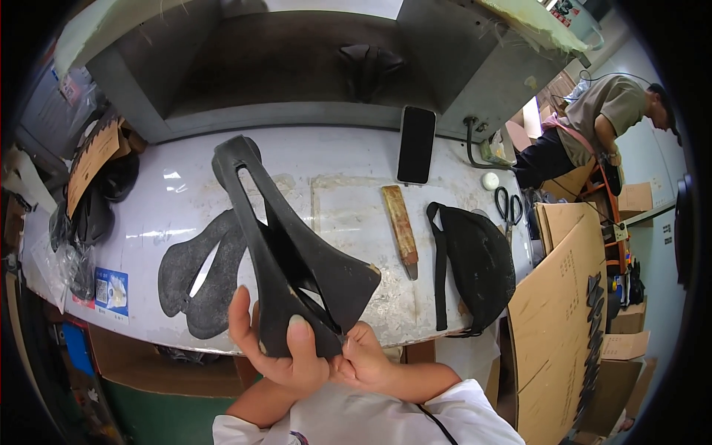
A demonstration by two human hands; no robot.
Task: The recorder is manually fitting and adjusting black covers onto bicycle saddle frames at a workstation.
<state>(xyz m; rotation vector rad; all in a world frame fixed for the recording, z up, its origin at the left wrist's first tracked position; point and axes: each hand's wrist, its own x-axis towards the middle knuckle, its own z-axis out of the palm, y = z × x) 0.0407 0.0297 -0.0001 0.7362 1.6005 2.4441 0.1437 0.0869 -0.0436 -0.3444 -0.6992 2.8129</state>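
Observation:
A black bicycle saddle point(259, 230) with a long slot down its middle is tilted up over the table, nose pointing away from me. My left hand point(293, 352) grips its wide rear end, thumb on top and fingers round the left side. Close beside it, my right hand point(363, 360) is closed in a pinch at the rear edge near the middle; exactly what lies between those fingertips is hidden. Two small pale scuffs show at the saddle's right rear corner. Under and left of the saddle, dark grey saddle-shaped pieces point(182, 271) lie flat on the table.
On the white table point(341, 148) lie a tool with a tape-wrapped handle point(400, 226), a phone point(416, 144), scissors point(509, 208) and a black pouch point(478, 267). Behind stands a grey metal box point(297, 67) with a dark item inside. Cardboard point(560, 297) and another person point(593, 126) are at right.

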